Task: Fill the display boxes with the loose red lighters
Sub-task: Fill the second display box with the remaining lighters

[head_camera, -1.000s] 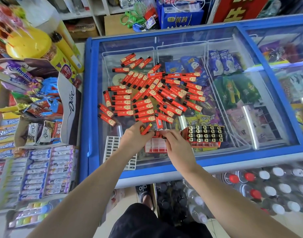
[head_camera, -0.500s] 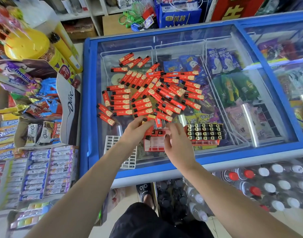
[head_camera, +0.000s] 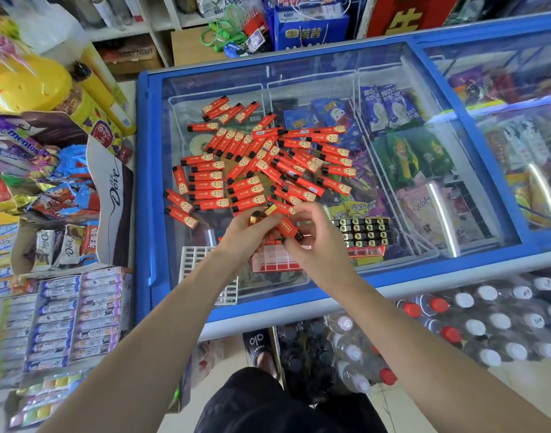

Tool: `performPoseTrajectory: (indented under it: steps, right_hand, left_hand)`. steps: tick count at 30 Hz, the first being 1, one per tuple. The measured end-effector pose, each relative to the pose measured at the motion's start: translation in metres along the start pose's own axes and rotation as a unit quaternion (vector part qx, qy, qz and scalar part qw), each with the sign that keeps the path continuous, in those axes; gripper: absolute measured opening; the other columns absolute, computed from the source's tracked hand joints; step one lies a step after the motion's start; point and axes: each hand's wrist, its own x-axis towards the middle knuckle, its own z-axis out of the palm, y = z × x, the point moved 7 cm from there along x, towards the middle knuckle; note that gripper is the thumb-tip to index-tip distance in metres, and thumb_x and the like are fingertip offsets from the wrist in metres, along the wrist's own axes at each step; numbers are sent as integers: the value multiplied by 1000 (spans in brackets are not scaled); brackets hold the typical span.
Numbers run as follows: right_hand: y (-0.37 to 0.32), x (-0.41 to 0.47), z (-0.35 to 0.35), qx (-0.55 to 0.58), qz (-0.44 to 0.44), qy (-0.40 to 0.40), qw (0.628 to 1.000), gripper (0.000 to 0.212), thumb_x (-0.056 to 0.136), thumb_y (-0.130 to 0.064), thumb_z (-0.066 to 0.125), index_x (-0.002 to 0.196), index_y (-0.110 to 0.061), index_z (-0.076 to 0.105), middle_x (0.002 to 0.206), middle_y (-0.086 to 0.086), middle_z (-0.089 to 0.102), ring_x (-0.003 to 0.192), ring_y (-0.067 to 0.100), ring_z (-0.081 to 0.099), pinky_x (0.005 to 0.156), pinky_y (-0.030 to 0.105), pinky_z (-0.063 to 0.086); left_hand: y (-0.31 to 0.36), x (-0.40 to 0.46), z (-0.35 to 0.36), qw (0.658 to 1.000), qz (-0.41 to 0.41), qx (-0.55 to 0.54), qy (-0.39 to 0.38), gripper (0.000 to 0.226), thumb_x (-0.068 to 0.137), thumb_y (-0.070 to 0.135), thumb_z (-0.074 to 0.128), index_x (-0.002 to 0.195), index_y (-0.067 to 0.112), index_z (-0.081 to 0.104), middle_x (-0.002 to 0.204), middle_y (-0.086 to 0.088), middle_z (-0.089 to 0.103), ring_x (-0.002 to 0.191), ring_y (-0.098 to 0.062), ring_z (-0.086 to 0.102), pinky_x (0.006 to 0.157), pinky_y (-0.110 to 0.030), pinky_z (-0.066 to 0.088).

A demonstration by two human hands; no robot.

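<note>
We see the loose red lighters (head_camera: 252, 164) scattered flat across the glass top of a blue-framed chest freezer (head_camera: 143, 189). Each is a slim red stick with a black end and a pale gold figure printed on its side. On the left of the heap several lie in a tidy stack of parallel rows; towards the right they cross one another at all angles.

At the near edge of the heap both hands meet above a red display box (head_camera: 275, 260), whose pale grid of cells shows between the wrists. The left hand (head_camera: 249, 235) curls round a small bunch of lighters, their metal tops poking out past the fingers. The right hand (head_camera: 315, 242) pinches a single lighter (head_camera: 287, 228) between thumb and fingertips, tilted, with its black end pointing near and right. How many lighters the left hand grips we cannot tell.

Just right of the hands sits a second display box (head_camera: 363, 234), already packed with upright lighters whose black and gold tops form rows. Near and left of the hands a white plastic grid insert (head_camera: 193, 260) lies on the glass.

Bare glass lies left of the heap up to the blue frame, and more stretches right of the full box towards the freezer's handle. Off the left edge stands a crowded rack of sweets with a Dove carton (head_camera: 111, 195); bottled drinks (head_camera: 486, 317) are packed below the near edge.
</note>
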Motion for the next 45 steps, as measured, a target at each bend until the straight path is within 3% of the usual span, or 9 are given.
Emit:
performPoseTrajectory:
  steps: [7, 14, 20, 24, 28, 32, 37, 42, 45]
  right_hand:
    - [27, 0, -19, 107, 135, 63, 983, 36, 80, 5, 74, 105, -16, 62, 102, 5, 69, 96, 16, 66, 84, 30, 54]
    - [30, 3, -27, -125, 32, 56, 990, 20, 85, -4, 75, 93, -13, 59, 85, -4, 65, 75, 8, 60, 67, 22, 49]
    - [37, 6, 3, -313, -110, 3, 943, 20, 88, 8, 63, 99, -8, 65, 100, 3, 61, 88, 16, 57, 73, 30, 50]
    - [46, 6, 16, -379, -139, -13, 915, 23, 89, 4, 67, 108, -8, 68, 101, 4, 54, 79, 17, 56, 53, 33, 51]
    - [43, 7, 20, -430, -190, -1, 883, 31, 85, 4, 71, 111, -12, 70, 97, 2, 60, 67, 16, 54, 45, 30, 44]
    - [40, 6, 23, -431, -222, 4, 875, 35, 77, 10, 74, 108, -7, 69, 97, 5, 66, 78, 22, 60, 54, 32, 51]
    - [47, 5, 24, -434, -212, -10, 876, 31, 76, 8, 72, 104, -5, 67, 98, 7, 67, 80, 23, 61, 56, 32, 53]
    - [43, 6, 23, -445, -199, -4, 873, 26, 79, 8, 68, 102, -4, 72, 104, 9, 64, 86, 25, 59, 63, 31, 47]
    - [37, 7, 13, -371, -132, 19, 919, 34, 83, 8, 64, 115, -4, 67, 109, 8, 58, 81, 20, 59, 62, 29, 49]
  left_hand:
    - [4, -5, 4, 997, 25, 75, -2, 13, 97, 22, 69, 102, 10, 67, 68, 8, 62, 53, -2, 53, 53, -13, 41]
    - [-5, -1, -7, 978, 35, 200, 45, 23, 99, 30, 61, 110, 13, 53, 87, 0, 52, 69, -13, 47, 58, -26, 38]
    - [-7, 2, -2, 969, 59, 235, 37, 15, 102, 28, 54, 105, 14, 60, 89, -5, 61, 67, -15, 52, 56, -26, 39]
    - [-6, 5, -5, 961, 92, 258, 43, 17, 99, 32, 59, 95, 17, 66, 86, -6, 65, 73, -18, 58, 65, -33, 43]
    - [-4, 7, -10, 962, 118, 239, 62, 17, 98, 32, 61, 91, 18, 68, 79, 0, 62, 69, -13, 56, 63, -27, 40]
    - [-5, 5, -13, 971, 87, 211, 65, 30, 100, 35, 60, 129, 27, 60, 106, 4, 66, 94, -9, 64, 73, -21, 47]
    - [-2, 1, -14, 974, 89, 198, 63, 26, 102, 35, 60, 127, 31, 58, 91, 6, 72, 77, -11, 67, 57, -12, 46]
    - [-1, 3, -18, 990, 52, 109, 73, 17, 99, 29, 65, 115, 25, 61, 81, -2, 77, 77, -29, 70, 73, -37, 58]
    - [-3, 6, -15, 998, 9, 18, 65, 13, 98, 20, 66, 111, 17, 64, 77, -2, 77, 81, -22, 75, 82, -35, 62]
